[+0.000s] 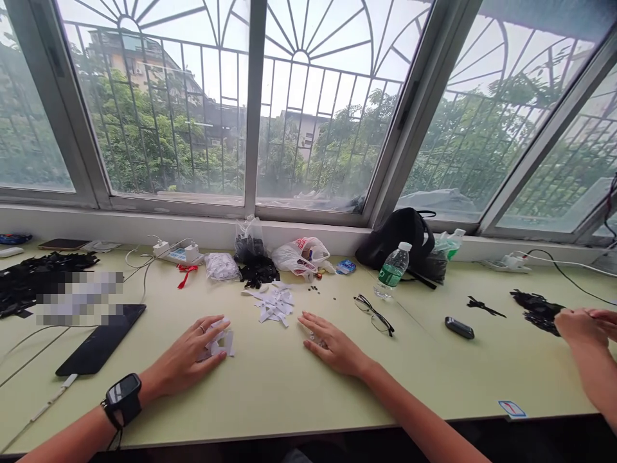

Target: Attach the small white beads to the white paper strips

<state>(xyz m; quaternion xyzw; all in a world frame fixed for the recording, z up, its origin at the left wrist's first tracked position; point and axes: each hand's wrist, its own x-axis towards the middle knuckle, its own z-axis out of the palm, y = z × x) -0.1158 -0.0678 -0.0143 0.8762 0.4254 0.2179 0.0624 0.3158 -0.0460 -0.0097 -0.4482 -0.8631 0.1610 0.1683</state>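
Note:
My left hand (187, 352), with a watch on the wrist, lies open over some short white strips (229, 345). The strips show between and beside its fingers. Farther right, my right hand (340, 348) rests on the table with its fingers stretched out. Small pale round pieces (312, 336) lie under its fingers, partly hidden; I cannot tell their exact kind. Beyond and between both hands is a loose pile of white strips (274, 305). A few small dark pieces (314, 289) are scattered behind my right hand.
Eyeglasses (375, 315), a water bottle (393, 271) and a black case (459, 328) stand or lie rightward. Another person's hands (585, 328) are at black strips (537, 310). A phone-like black slab (101, 341) with a cable lies left. Plastic bags (299, 256) line the back.

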